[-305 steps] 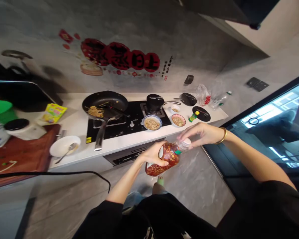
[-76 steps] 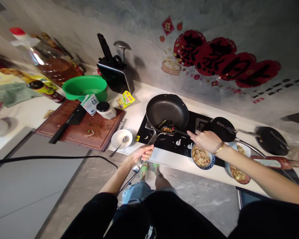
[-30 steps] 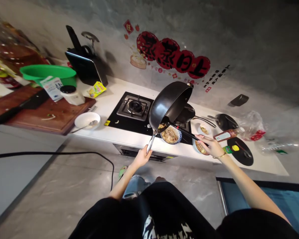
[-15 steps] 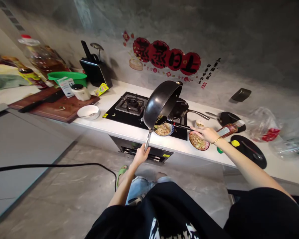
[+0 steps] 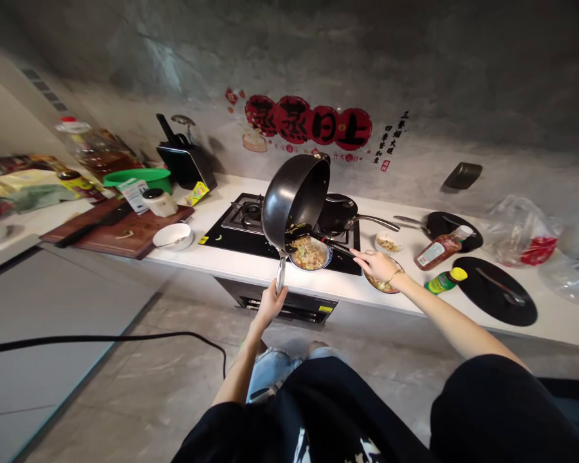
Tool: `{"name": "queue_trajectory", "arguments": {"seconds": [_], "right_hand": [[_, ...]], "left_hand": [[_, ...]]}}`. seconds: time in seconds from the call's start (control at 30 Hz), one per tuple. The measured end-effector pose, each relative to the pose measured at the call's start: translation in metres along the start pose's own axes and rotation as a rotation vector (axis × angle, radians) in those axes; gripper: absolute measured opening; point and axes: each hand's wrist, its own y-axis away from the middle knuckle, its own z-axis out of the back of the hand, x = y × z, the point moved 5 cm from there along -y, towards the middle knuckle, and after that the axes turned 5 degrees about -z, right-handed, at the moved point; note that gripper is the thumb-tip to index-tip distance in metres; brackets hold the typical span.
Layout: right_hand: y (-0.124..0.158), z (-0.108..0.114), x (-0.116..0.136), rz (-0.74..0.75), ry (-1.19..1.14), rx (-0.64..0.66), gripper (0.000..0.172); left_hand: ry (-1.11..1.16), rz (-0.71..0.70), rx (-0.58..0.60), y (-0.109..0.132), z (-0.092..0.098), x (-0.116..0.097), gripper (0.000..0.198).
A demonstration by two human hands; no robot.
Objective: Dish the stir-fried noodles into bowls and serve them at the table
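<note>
My left hand (image 5: 272,302) is wrapped round the metal handle of a black wok (image 5: 282,202), which is tipped on its side above the stove. In my right hand (image 5: 377,266) is a black-handled spatula (image 5: 340,246); its head reaches the wok's lower rim, where some food clings inside. Just below the rim stands a blue-patterned bowl (image 5: 324,263) filled with noodle-like food (image 5: 309,252). A second bowl of food (image 5: 385,285) sits partly hidden under my right hand. Behind the wok, a black frying pan (image 5: 338,212) rests on the right burner.
To the left are a cutting board (image 5: 101,235) with a knife (image 5: 89,226), a white bowl (image 5: 186,238) and a green basin (image 5: 161,181). On the right stand a sauce bottle (image 5: 439,249), a green bottle (image 5: 444,281), a small bowl (image 5: 390,235) and a black plate (image 5: 495,308).
My view has shifted. The wok has turned so more of its inside shows, and the spatula has moved left with my right hand, closer to the wok's rim.
</note>
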Motion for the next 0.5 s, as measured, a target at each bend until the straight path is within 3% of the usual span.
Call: {"name": "queue_trajectory", "arguments": {"seconds": [0.1,0.33,0.5], "right_hand": [[0.005,0.011,-0.004,0.055,0.02,0.032,0.043],[0.009,0.057,-0.043,0.076,0.124,0.015,0.039],[0.002,0.055,-0.042,0.071,-0.138,-0.013,0.041]], "left_hand": [[0.009,0.001,-0.018,-0.004,0.001,0.0,0.025],[0.027,0.006,-0.032,-0.009,0.0,0.002,0.024],[0.048,0.007,-0.013,-0.011,-0.001,0.005,0.025]]}}
